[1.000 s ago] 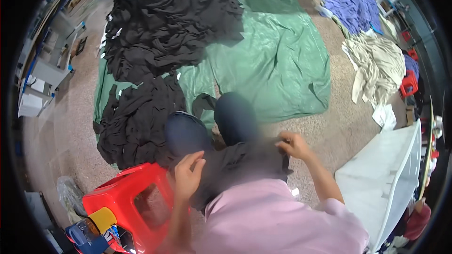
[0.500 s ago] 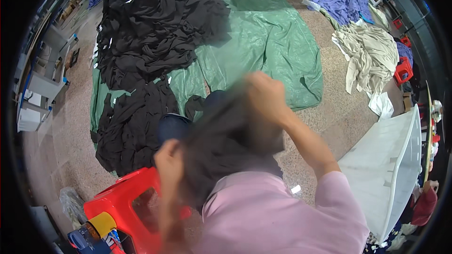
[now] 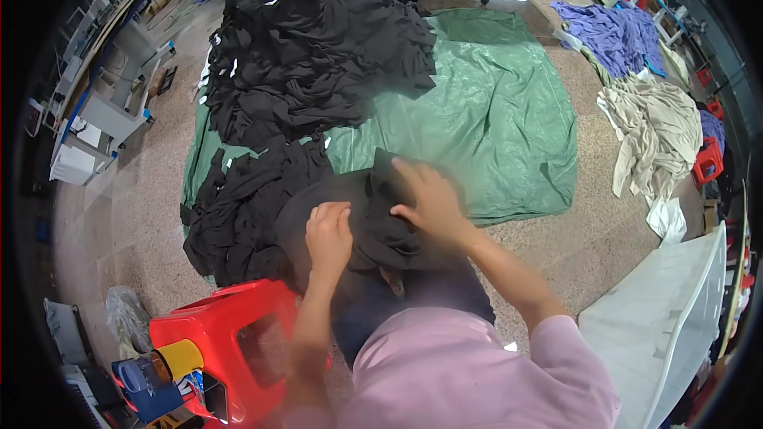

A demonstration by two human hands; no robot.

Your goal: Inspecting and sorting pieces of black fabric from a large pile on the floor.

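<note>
A black garment [image 3: 381,230] lies bunched across my lap and knees, its folds loosely gathered. My left hand [image 3: 328,237] is at the cloth's left side, fingers bent and close together, apparently gripping its fabric; the fingertips are partly hidden. Over the right part of the same garment, my right hand [image 3: 433,200] rests open, thumb apart from the stretched fingers. A raised flap of black cloth stands beside its fingertips. Just beyond the lap, a smaller heap of black garments [image 3: 250,210] is on the left, with a large black pile [image 3: 310,56] behind it.
A green tarp [image 3: 509,127] lies under the piles. At my left stands a red plastic stool [image 3: 238,302] with a yellow tape roll [image 3: 181,358]. To the right are a white bin [image 3: 652,334], beige cloth [image 3: 660,131] and purple cloth [image 3: 612,32]. Worktables line the far left.
The black garment was held up, blurred in motion; now it lies lower on my lap. My right hand has come down and opened. My head view has shifted slightly.
</note>
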